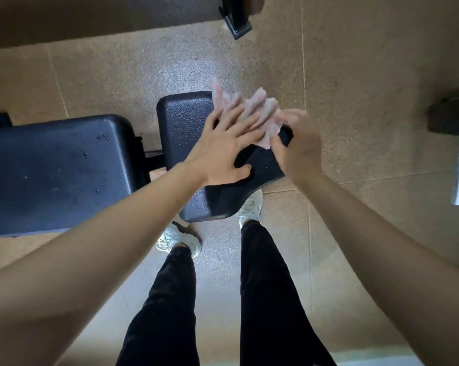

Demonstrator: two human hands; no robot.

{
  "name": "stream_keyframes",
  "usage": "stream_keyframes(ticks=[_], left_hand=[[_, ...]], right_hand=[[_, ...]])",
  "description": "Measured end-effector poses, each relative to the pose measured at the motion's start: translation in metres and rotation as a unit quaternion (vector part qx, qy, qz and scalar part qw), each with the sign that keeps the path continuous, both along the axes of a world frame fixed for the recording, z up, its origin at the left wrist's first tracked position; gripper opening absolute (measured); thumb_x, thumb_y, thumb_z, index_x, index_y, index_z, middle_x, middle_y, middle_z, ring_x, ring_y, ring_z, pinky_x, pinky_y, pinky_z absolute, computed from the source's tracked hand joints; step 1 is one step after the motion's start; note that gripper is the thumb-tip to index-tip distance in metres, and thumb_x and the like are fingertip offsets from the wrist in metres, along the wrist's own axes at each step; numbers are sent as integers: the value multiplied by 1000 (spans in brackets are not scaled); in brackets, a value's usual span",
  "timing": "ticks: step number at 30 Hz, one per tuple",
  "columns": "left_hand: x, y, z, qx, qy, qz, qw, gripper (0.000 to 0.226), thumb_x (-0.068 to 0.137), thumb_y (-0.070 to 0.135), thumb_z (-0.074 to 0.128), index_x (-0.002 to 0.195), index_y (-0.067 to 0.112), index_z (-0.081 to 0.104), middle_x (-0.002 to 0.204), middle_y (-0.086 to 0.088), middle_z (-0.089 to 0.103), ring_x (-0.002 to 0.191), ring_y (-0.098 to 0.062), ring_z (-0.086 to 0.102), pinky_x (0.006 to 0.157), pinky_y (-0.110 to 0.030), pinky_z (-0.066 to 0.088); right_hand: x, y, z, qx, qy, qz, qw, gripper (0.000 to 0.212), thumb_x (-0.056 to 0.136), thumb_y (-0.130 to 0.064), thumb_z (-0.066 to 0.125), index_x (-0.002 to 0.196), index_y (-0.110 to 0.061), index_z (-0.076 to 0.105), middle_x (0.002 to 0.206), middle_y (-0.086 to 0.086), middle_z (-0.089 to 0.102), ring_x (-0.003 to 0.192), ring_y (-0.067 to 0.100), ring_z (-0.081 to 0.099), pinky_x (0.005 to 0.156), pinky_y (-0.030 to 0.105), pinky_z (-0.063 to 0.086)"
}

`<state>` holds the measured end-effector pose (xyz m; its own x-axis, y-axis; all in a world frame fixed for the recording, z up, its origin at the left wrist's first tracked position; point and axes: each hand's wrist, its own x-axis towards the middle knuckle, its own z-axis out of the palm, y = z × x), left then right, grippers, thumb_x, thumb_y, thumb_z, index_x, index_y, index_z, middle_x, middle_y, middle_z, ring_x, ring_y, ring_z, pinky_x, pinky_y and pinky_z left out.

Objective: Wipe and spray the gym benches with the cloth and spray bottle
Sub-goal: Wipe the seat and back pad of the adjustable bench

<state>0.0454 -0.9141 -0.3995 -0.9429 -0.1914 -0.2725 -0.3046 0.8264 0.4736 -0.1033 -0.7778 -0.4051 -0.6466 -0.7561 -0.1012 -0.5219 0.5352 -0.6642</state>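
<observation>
While the left hand [220, 150], fingers spread flat, presses the cloth [252, 107] the right hand [299, 151] pinches, the seat pad [183, 120] looks mid-wipe — droplets [103, 137] at 9 o'clock await.

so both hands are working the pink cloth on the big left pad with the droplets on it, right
Not quite. The head view shows the left hand and right hand working the pink cloth on the smaller seat pad, not on the big left pad. That pad does carry the droplets, but neither hand touches it.
</observation>
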Motion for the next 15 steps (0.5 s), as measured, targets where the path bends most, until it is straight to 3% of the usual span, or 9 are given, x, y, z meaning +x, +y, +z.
stream_keyframes(ticks=[4,7,9,11,15], left_hand=[[39,20,9,3,54,151,987,69,74,37,65,141,21,60,158,-6,46,145,-34,40,112,-51,34],[71,40,8,-6,17,240,971,68,75,40,65,138,16,61,154,-8,49,138,-35,45,104,-52,43],[84,51,7,-30,-43,234,971,73,77,47,63,144,17,57,159,-8,43,143,-35,39,108,-54,42],[89,60,5,-48,-81,212,973,78,78,47,68,149,18,51,164,-7,36,148,-35,33,114,-54,38],[89,63,2,-44,-97,225,968,83,76,40,79,151,22,48,166,-4,32,151,-33,30,117,-54,36]], right_hand=[[-6,-35,-4,23,-64,132,989,46,85,-17,63,131,-13,64,137,6,59,122,26,54,106,33,44],[-5,-49,-13,96,-66,244,963,56,95,-20,62,150,-24,48,150,-3,51,126,23,48,113,42,39],[-10,-53,-16,136,-61,243,959,54,98,-23,61,150,-29,47,137,-7,60,113,15,46,109,43,40],[-20,-46,-16,156,-84,227,957,51,99,-25,62,148,-28,50,121,-13,61,105,11,41,101,32,39],[-39,-9,-15,158,-72,166,971,42,93,-31,66,134,-25,65,121,-5,68,109,24,58,91,28,39]])
